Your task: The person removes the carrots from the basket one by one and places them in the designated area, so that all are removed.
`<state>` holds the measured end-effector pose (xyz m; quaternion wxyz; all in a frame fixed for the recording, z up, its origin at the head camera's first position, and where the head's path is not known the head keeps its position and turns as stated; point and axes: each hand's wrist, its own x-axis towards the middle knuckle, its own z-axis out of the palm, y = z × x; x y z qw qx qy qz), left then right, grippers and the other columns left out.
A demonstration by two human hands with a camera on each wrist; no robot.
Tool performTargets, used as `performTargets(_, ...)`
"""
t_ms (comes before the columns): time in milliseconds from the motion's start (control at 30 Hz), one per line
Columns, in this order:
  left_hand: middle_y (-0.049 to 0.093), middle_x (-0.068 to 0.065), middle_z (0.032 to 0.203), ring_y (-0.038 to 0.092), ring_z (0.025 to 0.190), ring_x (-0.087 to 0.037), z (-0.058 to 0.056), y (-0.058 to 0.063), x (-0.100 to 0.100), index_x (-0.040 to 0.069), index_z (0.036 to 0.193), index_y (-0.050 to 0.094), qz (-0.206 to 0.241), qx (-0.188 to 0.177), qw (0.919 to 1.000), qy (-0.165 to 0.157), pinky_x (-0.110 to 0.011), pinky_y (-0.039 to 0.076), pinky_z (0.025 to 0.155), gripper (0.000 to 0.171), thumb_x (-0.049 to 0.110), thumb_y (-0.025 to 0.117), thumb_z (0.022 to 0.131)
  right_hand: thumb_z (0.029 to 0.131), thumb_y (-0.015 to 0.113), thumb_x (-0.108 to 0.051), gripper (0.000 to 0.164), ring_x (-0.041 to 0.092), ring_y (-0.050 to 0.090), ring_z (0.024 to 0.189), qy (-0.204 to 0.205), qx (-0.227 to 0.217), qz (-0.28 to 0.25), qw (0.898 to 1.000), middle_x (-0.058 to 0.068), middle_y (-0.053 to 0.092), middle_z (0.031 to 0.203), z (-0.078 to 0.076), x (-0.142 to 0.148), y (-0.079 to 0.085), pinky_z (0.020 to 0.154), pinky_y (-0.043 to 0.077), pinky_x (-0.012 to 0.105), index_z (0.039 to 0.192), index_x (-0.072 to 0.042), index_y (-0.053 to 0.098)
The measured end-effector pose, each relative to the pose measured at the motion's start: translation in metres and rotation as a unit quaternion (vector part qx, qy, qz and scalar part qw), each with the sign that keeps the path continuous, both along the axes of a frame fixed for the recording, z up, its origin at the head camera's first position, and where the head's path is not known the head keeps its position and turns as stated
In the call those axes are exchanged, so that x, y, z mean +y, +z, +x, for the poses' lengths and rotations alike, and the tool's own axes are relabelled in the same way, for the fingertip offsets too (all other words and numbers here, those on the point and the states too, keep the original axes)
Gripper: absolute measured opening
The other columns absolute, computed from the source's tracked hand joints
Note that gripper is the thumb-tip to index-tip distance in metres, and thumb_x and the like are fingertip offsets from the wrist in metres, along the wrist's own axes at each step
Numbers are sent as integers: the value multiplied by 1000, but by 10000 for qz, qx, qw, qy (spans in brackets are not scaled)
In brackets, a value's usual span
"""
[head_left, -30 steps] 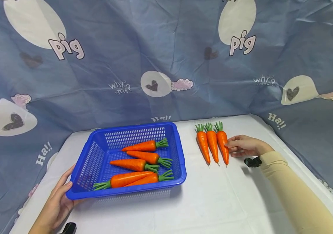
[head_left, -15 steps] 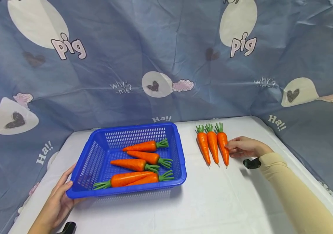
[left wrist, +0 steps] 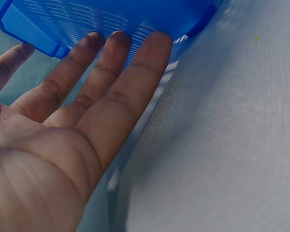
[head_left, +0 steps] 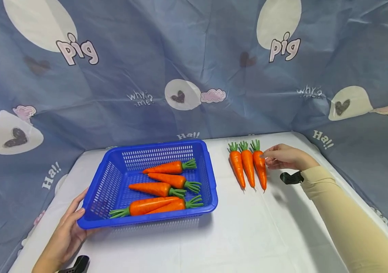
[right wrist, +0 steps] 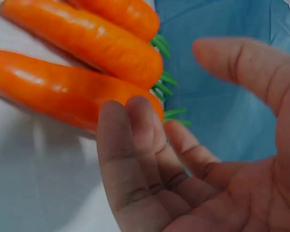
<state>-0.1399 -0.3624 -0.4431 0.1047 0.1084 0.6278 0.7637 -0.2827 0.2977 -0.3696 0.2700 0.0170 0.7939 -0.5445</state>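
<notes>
HEAD: my left hand point(head_left: 65, 232) at the blue basket point(head_left: 146, 219), my right hand point(head_left: 287, 157) at the rightmost carrot point(head_left: 260, 169) on the tabletop point(head_left: 248, 235) | LEFT WRIST: fingers point(left wrist: 135, 82) straight against the basket | RIGHT WRIST: fingers point(right wrist: 116, 145) loose, gripping nothing; seemingly reaching; next calls for a thumb pinch

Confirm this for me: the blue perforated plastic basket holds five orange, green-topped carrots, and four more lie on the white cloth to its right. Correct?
Not quite: the head view shows three orange, green-topped carrots on the white cloth, not four. The blue perforated plastic basket does hold five carrots.
</notes>
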Motion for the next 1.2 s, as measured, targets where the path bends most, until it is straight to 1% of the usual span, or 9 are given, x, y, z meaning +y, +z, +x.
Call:
performTargets(167,57,18,137,67,116,-10,-1,1,0,34,161,14,106,-35,9999,-14,-39,59,87,55,16,25,110,102,54,-19,36,6,59,77,5,-72,81,9999,-3,57,81,-1,-3,9,88,56,29,125,7,43)
performTargets(367,57,17,138,67,117,-11,-1,1,2,34,161,14,167,-8,9998,-63,-39,59,88,55,15,24,110,99,59,-25,38,6,61,82,-33,178,476,9987,-4,59,85,-2,-6,18,89,57,32,121,2,45)
performTargets(467,57,18,137,67,116,-10,0,0,2,34,161,14,100,-32,9999,-17,-38,59,87,55,16,24,110,99,60,-26,37,8,63,85,-41,315,582,9978,-3,61,88,-2,-11,23,90,57,34,120,-1,44)
performTargets(600,57,19,136,67,116,-9,1,0,1,35,161,13,-28,-61,10000,18,-38,59,87,55,17,25,110,99,61,-27,45,13,64,89,32,494,626,9968,-1,62,93,-4,-24,31,91,56,35,128,1,41)
performTargets(733,57,18,137,67,116,-9,0,2,0,34,161,13,-32,-32,10000,18,-39,59,86,55,17,24,110,100,61,-31,55,19,64,98,267,661,671,9952,2,64,101,-4,-41,43,93,55,38,139,3,40)
performTargets(833,55,19,138,66,116,-8,0,4,1,34,161,13,-113,13,9999,50,-38,59,86,55,17,25,110,99,61,-33,57,21,63,103,468,755,680,9937,4,64,109,-4,-56,52,95,55,40,141,0,42)
performTargets(933,53,19,139,65,117,-8,0,6,4,33,162,12,-214,53,9997,54,-38,58,87,55,18,25,110,98,63,-33,55,21,62,102,626,796,665,9926,6,63,112,-2,-68,59,96,54,42,140,-3,44)
performTargets(1033,52,17,140,65,118,-8,-1,7,5,32,162,11,-237,78,9997,27,-38,58,88,55,18,24,110,97,64,-32,55,21,62,101,803,828,649,9912,7,63,113,-1,-80,61,96,55,42,140,-3,45)
performTargets(1200,53,17,140,65,118,-9,2,6,4,32,162,12,-232,87,9997,38,-38,58,88,55,17,24,110,96,66,-35,57,26,62,103,1182,843,606,9875,9,63,111,-2,-100,58,97,55,43,139,-5,46)
